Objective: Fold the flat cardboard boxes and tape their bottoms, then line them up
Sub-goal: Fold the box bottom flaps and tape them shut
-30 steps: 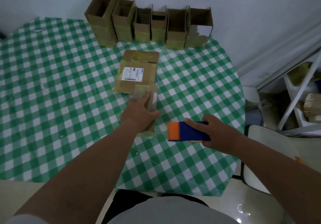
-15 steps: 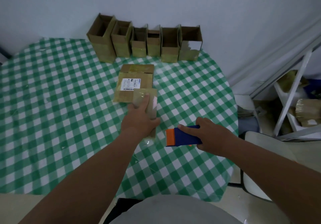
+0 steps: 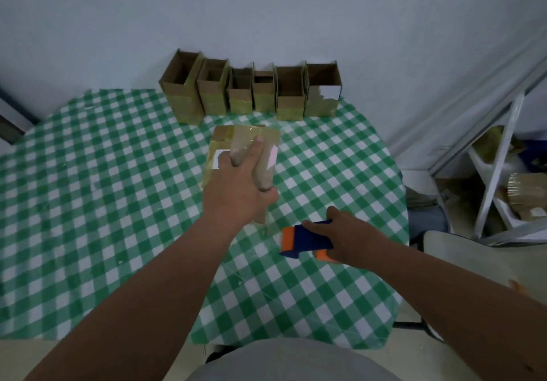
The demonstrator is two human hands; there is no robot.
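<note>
Just ahead of me, at twelve o'clock from my chest, my left hand grips a small flat box by its near end, fingers curled round it and the thumb laid along its top. Its long axis runs near to far, toward twelve, and its far end hangs over a second flat box that lies on the bench and shows part of a white label. Whether the two cardboards touch I cannot tell.

My right hand sits at about four o'clock from the left, lower and nearer to me, wrapped around a blue and orange tape dispenser whose orange nose points toward nine. Both hands are therefore occupied. The left is clearly the nearer to the held box and to the one beneath it; the right is well apart from both.

Along the far edge of the bench, at twelve, against the wall, stands a row of six upright boxes, side by side, tops open, bands of tape round their lower parts. What I can see inside them looks dark and empty; the rightmost has a torn patch on its front.

I judge the held box must be opened into a tube before the dispenser, coming from four o'clock, can reach its bottom flaps.
</note>
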